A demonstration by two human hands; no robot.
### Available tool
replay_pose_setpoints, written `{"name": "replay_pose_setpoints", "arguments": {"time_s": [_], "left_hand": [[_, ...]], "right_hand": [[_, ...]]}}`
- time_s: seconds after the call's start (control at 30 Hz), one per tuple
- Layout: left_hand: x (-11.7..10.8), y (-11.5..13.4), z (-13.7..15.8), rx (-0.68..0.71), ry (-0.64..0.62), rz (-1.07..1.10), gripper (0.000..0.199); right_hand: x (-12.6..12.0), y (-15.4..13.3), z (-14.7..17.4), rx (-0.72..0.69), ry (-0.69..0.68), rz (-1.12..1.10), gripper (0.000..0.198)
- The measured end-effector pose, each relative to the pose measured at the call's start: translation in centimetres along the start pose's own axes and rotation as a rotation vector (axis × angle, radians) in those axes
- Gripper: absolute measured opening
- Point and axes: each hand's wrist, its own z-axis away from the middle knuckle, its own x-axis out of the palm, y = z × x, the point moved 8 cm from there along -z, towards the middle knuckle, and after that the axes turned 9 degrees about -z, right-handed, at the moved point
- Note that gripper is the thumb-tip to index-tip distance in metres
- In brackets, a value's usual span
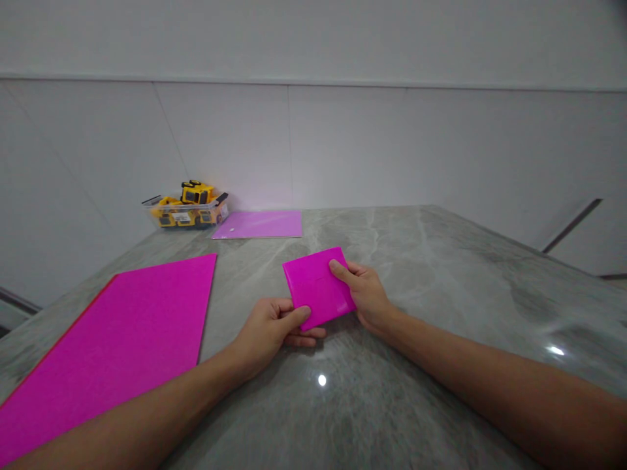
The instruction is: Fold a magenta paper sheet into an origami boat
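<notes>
Pink square [317,287]: we have it between our two hands, over the middle of the marble table [416,251], tilted a little, its far edge rising toward the right. A faint line crosses its face; we cannot tell whether it is a crease or a flap edge.
Good handling: we judge that light, even pressure from both thumbs suits it best, with the edges lined up and the face flat, since a hard pinch at one corner could buckle it.
Left hand [277,326]: closed narrowly on the near left corner, thumb on top, fingers underneath, some of them reaching out past the near edge.
Right hand [368,294]: closed on the right edge, thumb flat on the face near the far right corner, the other fingers behind, mostly hidden from us.
Large pink sheet [132,333]: lies on the left, partly behind our left forearm.
Far side: a lilac sheet [264,223] lies just right of a clear box [182,217] of yellow toy vehicles [196,194].
</notes>
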Motion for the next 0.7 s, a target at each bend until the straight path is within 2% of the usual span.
{"name": "replay_pose_setpoints", "arguments": {"time_s": [0.1, 0.2, 0.33, 0.4, 0.47, 0.6, 0.7], "left_hand": [[-0.5, 0.1, 0.2, 0.009, 0.046, -0.022, 0.036], [-1.0, 0.7, 0.4, 0.082, 0.099, -0.033, 0.035], [-2.7, 1.6, 0.4, 0.255, 0.274, 0.046, 0.026], [-3.4, 1.8, 0.3, 0.292, 0.348, 0.132, 0.023], [-3.3, 1.7, 0.1, 0.272, 0.334, 0.199, 0.022], [-2.1, 1.6, -0.2, 0.18, 0.188, 0.203, 0.026], [-2.4, 1.5, -0.1, 0.158, 0.205, 0.182, 0.026]], "right_hand": [[0.0, 0.5, 0.0, 0.036, -0.017, 0.01, 0.04], [0.0, 1.0, 0.3, 0.052, -0.048, 0.023, 0.039], [0.5, 1.7, 0.9, 0.082, -0.153, 0.076, 0.037], [0.8, 2.3, 1.2, 0.124, -0.21, 0.124, 0.036], [1.0, 2.5, 1.4, 0.146, -0.232, 0.135, 0.036], [1.0, 2.6, 1.5, 0.146, -0.239, 0.133, 0.038], [1.0, 2.7, 1.5, 0.182, -0.259, 0.158, 0.039]]}}
